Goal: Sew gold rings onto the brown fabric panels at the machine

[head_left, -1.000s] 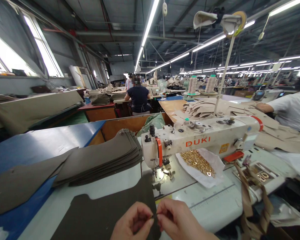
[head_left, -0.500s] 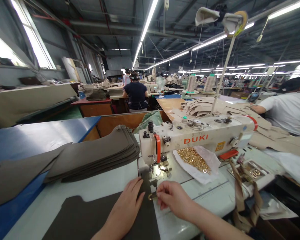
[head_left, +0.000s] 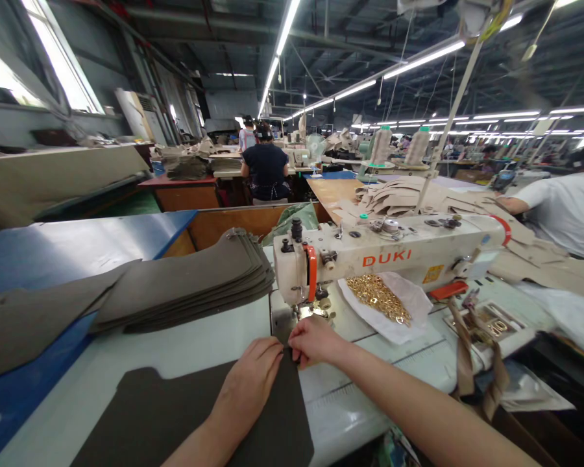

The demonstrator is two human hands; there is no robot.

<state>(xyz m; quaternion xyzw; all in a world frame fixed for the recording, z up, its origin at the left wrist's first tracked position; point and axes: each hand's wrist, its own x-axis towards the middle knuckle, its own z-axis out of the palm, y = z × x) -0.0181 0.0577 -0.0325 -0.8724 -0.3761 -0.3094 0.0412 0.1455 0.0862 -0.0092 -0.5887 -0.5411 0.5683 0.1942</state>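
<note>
A dark grey fabric piece (head_left: 194, 402) lies flat on the pale machine table. My left hand (head_left: 250, 379) rests on it, its fingers drawn together near the upper right edge and the thumb close to them. Beside those fingertips, my right hand (head_left: 314, 340) is closed in a pinch just in front of the needle area. Its fingers mostly cover the small gold-coloured ring seen there earlier. The white sewing machine (head_left: 389, 256) stands directly beyond both hands; its presser foot is partly hidden by my right hand.
Stacked dark grey pieces (head_left: 189, 279) lie to the left. Gold-coloured rings (head_left: 377, 298) fill a white bag (head_left: 413, 324) under the machine arm. A parts tray (head_left: 503, 324) and tan straps (head_left: 494, 383) are at right. Beige pieces (head_left: 394, 194) and co-workers are beyond.
My right hand has moved up and left toward the needle with the ring, which its fingers now cover. My left hand's thumb has come closer to its fingers. The view has shifted slightly.
</note>
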